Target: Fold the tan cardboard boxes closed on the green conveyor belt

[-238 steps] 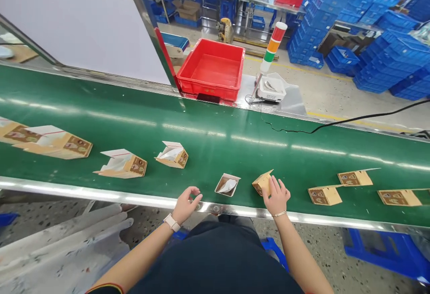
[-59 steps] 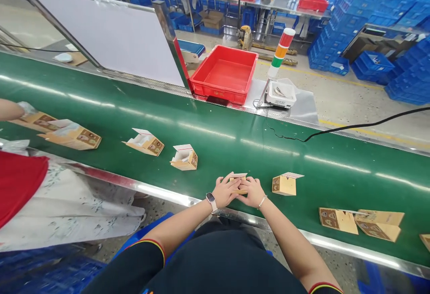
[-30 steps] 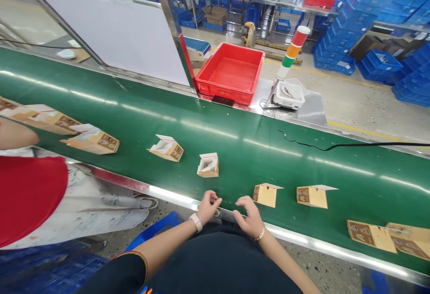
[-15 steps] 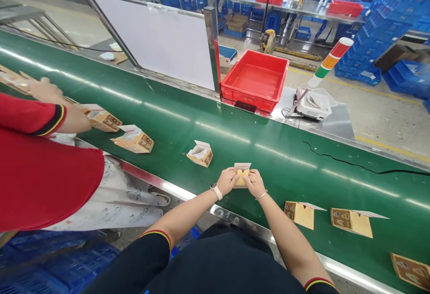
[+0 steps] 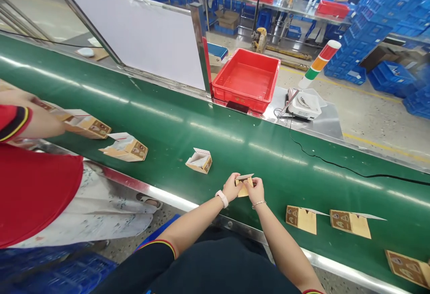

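Note:
Over the green conveyor belt [image 5: 161,128], a small cardboard box [image 5: 244,189] is held between my two hands, its top flap tilted up at the far side. My left hand [image 5: 231,187] grips the box's left side, thumb on the near face. On the right side my right hand [image 5: 256,190] has its fingers closed round the box. Left of my hands stands an open carton [image 5: 199,160] with its flap raised and white lining inside. To the right, two cartons, one [image 5: 301,219] nearer and another [image 5: 350,223] farther, lie with flaps sticking out.
A co-worker's arm [image 5: 40,117] reaches over cartons at the left, near an open carton [image 5: 126,147]. Beyond the belt stand a white board [image 5: 134,34], a red bin [image 5: 247,81], a signal light [image 5: 319,63] and a scale [image 5: 304,104]. Another carton [image 5: 406,269] lies far right.
The box in my hands has turned slightly, and its flap now tilts lower over the opening. The co-worker's arm has moved left. The whole view has shifted a little.

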Tool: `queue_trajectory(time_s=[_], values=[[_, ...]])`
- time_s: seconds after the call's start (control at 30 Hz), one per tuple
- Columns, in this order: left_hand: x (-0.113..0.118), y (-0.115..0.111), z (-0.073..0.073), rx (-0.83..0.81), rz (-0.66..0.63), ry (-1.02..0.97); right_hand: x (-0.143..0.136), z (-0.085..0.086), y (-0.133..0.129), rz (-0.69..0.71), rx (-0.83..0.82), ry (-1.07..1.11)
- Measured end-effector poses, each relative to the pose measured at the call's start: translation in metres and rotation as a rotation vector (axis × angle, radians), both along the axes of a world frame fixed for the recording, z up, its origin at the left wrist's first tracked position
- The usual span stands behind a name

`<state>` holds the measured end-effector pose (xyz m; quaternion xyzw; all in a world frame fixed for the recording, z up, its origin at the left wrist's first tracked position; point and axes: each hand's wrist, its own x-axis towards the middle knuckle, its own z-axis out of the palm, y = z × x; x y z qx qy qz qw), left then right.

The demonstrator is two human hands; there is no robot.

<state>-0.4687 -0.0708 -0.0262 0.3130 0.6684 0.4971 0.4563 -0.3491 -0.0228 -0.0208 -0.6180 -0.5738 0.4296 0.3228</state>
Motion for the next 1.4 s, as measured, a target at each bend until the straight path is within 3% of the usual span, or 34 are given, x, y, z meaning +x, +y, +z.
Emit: queue_trajectory(time_s=[0.1,0.17,0.23,0.3,0.4,0.5,0.6,0.67,0.73,0.83,0.93,1.0,1.13,1.2,1.27,1.33,1.4], values=[[0.001,-0.023,-0.001,0.079,0.144,0.049,0.013,0.015,-0.026,0.012,0.387,-0.014],[-0.015,-0.047,-0.004,0.092,0.328,0.170,0.011,0.023,-0.046,0.238,0.603,0.050],[-0.048,-0.069,-0.006,0.035,0.516,0.277,-0.006,0.027,-0.057,0.508,0.618,0.113],[-0.093,-0.080,-0.003,0.017,0.557,0.360,-0.039,0.025,-0.052,0.644,0.574,0.102],[-0.158,-0.072,0.008,0.125,0.183,0.522,-0.090,0.015,-0.023,0.702,0.590,-0.033],[-0.189,-0.049,0.015,0.173,-0.224,0.646,-0.115,0.008,0.009,0.790,0.628,-0.179],[-0.185,-0.032,0.017,0.216,-0.422,0.708,-0.113,0.010,0.020,0.867,0.608,-0.254],[-0.175,-0.025,0.017,0.264,-0.445,0.693,-0.110,0.012,0.017,0.862,0.576,-0.244],[-0.165,-0.019,0.018,0.283,-0.425,0.629,-0.111,0.012,0.008,0.769,0.535,-0.191],[-0.152,-0.008,0.017,0.257,-0.362,0.467,-0.116,0.005,-0.008,0.450,0.461,-0.053],[-0.140,0.000,0.013,0.228,-0.149,0.286,-0.120,-0.009,-0.019,-0.048,0.374,0.002],[-0.132,0.003,0.009,0.146,-0.022,0.123,-0.119,-0.019,-0.021,-0.229,0.311,-0.027],[-0.112,0.013,0.008,-0.110,-0.126,-0.308,-0.107,-0.028,-0.018,-0.194,0.159,-0.060],[-0.102,0.017,0.010,-0.137,-0.156,-0.371,-0.098,-0.023,-0.020,-0.194,0.151,-0.097],[-0.097,0.012,0.010,-0.112,-0.098,-0.360,-0.089,-0.010,-0.030,-0.232,0.296,-0.157],[-0.102,-0.007,0.006,-0.046,0.011,-0.324,-0.084,0.006,-0.046,-0.198,0.542,-0.175],[-0.118,-0.042,-0.001,0.037,0.161,-0.224,-0.086,0.020,-0.061,0.017,0.722,-0.112]])
